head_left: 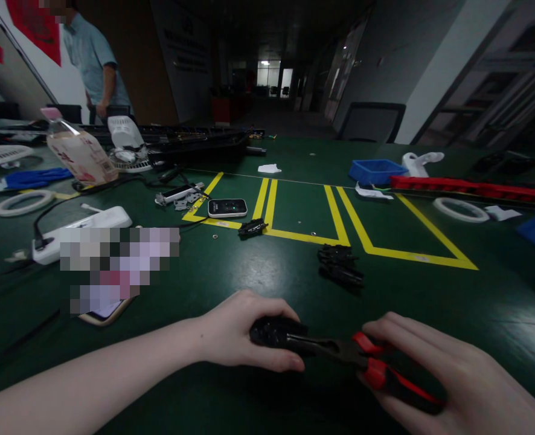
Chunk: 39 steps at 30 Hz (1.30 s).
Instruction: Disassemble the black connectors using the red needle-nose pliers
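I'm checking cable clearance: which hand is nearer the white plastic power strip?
Left. The left hand, holding a black part, is right of the strip, towards the camera; the right hand, holding red-handled pliers, is farther right.

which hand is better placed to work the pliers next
Probably the right hand: it grips the pliers by their handles, while the left hand holds the black part at their tips.

On the green counter (pixel 258 272) before me, yellow tape (pixel 304 236) outlines 3 bays; a small device (pixel 227 208) with a green light lies in the left bay. To my left I see a white power strip (pixel 113 219), a phone (pixel 111 311), a pink-capped bottle (pixel 81 154) and a white fan (pixel 125 134). To my right are 1 blue bin (pixel 376 171) and 1 white ring (pixel 464 216). Beyond, a person (pixel 98 66) stands.
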{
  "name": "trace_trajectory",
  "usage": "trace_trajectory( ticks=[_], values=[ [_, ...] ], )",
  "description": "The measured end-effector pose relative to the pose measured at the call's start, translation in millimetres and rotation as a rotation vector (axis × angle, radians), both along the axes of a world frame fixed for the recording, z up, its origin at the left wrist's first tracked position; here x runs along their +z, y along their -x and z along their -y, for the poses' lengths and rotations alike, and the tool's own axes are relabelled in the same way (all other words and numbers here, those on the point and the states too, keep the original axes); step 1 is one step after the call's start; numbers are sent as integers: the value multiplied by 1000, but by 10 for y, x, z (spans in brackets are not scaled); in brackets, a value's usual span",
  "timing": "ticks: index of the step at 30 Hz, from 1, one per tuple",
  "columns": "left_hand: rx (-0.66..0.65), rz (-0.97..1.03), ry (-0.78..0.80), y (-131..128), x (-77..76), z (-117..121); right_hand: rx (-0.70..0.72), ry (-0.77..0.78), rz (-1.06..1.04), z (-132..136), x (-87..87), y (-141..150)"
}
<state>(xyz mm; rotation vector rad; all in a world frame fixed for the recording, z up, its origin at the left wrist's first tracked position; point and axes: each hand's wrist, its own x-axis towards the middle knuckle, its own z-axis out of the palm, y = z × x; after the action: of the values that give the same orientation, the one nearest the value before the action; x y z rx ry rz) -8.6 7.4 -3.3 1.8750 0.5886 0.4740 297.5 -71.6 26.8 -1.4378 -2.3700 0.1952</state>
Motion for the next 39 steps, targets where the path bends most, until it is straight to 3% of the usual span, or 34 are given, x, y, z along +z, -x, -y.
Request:
trace_trajectory(
  ticks=[9,16,26,39],
  values=[
    [-9,10,12,-4,-28,-15,16,-161,105,24,-150,-73],
    [26,-26,-13,-12,-22,-9,-2,-127,67,16,-238,-48],
    [36,-56,-21,-19,-49,-17,3,-208,139,29,-465,-116],
    [35,-15,20,-31,30,3,18,-241,155,-11,-294,-197]
  ],
)
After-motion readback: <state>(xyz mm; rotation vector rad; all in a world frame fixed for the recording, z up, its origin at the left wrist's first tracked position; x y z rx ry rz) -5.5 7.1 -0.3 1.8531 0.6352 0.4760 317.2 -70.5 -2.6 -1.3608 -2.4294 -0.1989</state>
